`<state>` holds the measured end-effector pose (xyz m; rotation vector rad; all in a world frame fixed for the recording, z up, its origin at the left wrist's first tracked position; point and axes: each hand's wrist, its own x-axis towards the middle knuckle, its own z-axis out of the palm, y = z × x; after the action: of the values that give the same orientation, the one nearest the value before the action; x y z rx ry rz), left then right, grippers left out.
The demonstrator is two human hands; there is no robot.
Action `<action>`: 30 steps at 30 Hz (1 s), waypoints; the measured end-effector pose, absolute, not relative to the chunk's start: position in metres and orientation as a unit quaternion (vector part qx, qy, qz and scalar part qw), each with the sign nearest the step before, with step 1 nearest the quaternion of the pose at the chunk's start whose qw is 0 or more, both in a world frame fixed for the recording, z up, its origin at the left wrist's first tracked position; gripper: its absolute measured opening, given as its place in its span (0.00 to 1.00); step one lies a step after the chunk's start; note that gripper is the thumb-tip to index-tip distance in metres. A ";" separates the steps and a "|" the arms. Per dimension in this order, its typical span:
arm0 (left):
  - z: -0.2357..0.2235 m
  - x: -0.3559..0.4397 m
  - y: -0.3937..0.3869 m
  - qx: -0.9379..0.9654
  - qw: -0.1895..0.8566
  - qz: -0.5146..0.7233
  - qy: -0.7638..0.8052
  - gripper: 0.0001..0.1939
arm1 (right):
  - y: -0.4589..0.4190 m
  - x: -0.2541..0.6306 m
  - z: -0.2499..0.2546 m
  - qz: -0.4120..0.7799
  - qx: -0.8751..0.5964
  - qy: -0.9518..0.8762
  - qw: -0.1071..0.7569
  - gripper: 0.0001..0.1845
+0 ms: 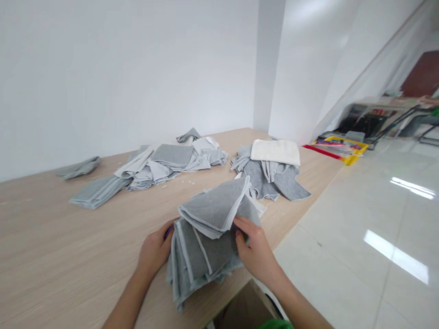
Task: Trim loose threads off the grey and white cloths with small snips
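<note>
A pile of folded grey cloths point(219, 256) with pale edges lies at the table's front edge, between my hands. On top, one folded grey cloth point(216, 205) sits tilted, its right edge raised. My right hand point(254, 244) is closed at the pile's right side, thumb and fingers pinching grey cloth just beneath that edge. Against the left side rests my left hand point(156, 249), fingers curled and partly hidden behind the cloths. A small dark blue thing point(168, 231) shows at its fingers; its kind is unclear.
Grey and white cloths point(171, 157) lie heaped near the wall, with a grey cloth point(80, 168) at far left. Another heap point(274, 171) has a white cloth on top. A cardboard box point(248, 308) stands below the table edge. A yellow tray point(353, 157) is beyond the table.
</note>
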<state>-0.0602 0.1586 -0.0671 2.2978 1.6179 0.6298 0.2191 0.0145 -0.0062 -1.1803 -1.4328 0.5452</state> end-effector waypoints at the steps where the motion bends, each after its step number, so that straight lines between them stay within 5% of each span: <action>1: -0.068 -0.061 0.159 0.790 0.130 0.217 0.559 0.27 | 0.015 0.221 -0.011 0.188 -0.525 -0.604 0.569 0.24; 7: -0.068 -0.063 0.162 0.791 0.127 0.223 0.556 0.29 | 0.035 0.252 -0.031 0.088 -0.631 -0.568 0.522 0.13; 12: -0.070 -0.065 0.164 0.789 0.109 0.225 0.561 0.30 | 0.048 0.267 -0.021 0.076 -0.637 -0.621 0.450 0.27; 18: -0.067 -0.064 0.163 0.786 0.116 0.221 0.565 0.30 | 0.059 0.264 -0.020 0.082 -0.654 -0.636 0.401 0.24; 30: -0.064 -0.061 0.161 0.785 0.108 0.211 0.573 0.32 | 0.076 0.275 -0.027 0.136 -0.623 -0.627 0.448 0.07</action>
<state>-0.0614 0.1614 -0.0640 2.3082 1.6850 0.6220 0.2746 0.0762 -0.0269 -1.5420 -1.5520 0.3371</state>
